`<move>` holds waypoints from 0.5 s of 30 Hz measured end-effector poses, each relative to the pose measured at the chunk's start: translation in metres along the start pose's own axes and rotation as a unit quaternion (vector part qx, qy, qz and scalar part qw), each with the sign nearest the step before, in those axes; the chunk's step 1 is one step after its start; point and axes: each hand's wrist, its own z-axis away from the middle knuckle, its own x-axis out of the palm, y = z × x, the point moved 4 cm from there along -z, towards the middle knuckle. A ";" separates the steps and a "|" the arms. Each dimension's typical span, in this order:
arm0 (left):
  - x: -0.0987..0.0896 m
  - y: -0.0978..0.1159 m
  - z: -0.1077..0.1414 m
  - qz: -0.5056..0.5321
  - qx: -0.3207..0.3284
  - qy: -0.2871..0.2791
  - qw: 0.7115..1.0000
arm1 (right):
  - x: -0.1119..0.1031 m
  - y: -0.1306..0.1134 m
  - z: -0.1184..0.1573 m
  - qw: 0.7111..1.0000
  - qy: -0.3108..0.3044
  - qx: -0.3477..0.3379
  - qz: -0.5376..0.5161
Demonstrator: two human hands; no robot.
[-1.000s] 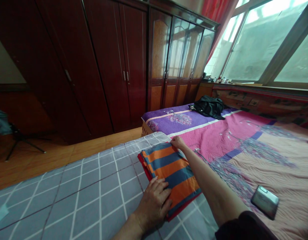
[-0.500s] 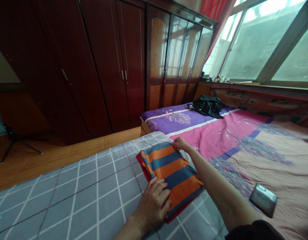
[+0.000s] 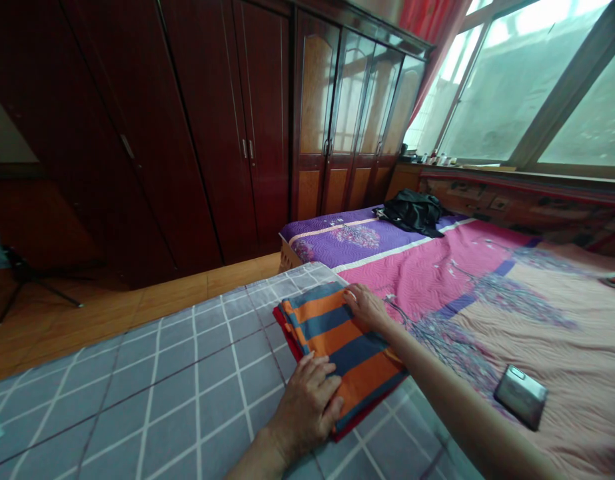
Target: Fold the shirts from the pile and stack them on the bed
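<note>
A folded cloth with orange and grey-blue stripes (image 3: pixel 357 353) lies on a grey checked bedspread (image 3: pixel 172 393). Red fabric (image 3: pixel 286 333) shows under its left and near edges. My left hand (image 3: pixel 311 400) rests on the near left edge of the striped cloth, fingers laid out over it and holding nothing. At the far right edge, my right hand (image 3: pixel 366 307) lies on the cloth with its fingers extended toward the far corner. Part of the right edge is hidden beneath that hand and forearm.
A phone (image 3: pixel 521 396) lies on the purple, pink and peach quilt (image 3: pixel 582 353) to the right. Farther back is a black garment (image 3: pixel 412 212). Dark red wardrobes (image 3: pixel 207 133) line the far side, and a black tripod (image 3: pixel 24 280) stands on the floor at left.
My right hand has gone from pinching the cloth's far corner to lying on its right edge, slightly nearer me. My left hand has stayed in place.
</note>
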 end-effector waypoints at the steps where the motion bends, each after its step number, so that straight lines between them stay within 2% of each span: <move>1: 0.000 0.000 0.000 0.000 0.001 0.005 1.000 | -0.001 0.001 0.009 1.000 0.001 -0.007 0.010; 5: 0.000 0.001 0.000 -0.002 0.005 0.009 1.000 | -0.010 0.014 0.041 0.998 0.032 0.019 0.052; 10: 0.000 0.001 0.000 -0.008 0.012 0.018 1.000 | -0.012 0.012 0.075 0.998 0.023 -0.022 0.051; 13: 0.000 0.001 0.000 -0.017 0.018 0.025 0.999 | -0.015 -0.002 0.080 0.998 0.045 -0.003 0.042; 15: 0.000 0.002 0.001 -0.022 0.020 0.025 0.999 | -0.012 -0.027 0.076 0.998 0.045 -0.025 0.021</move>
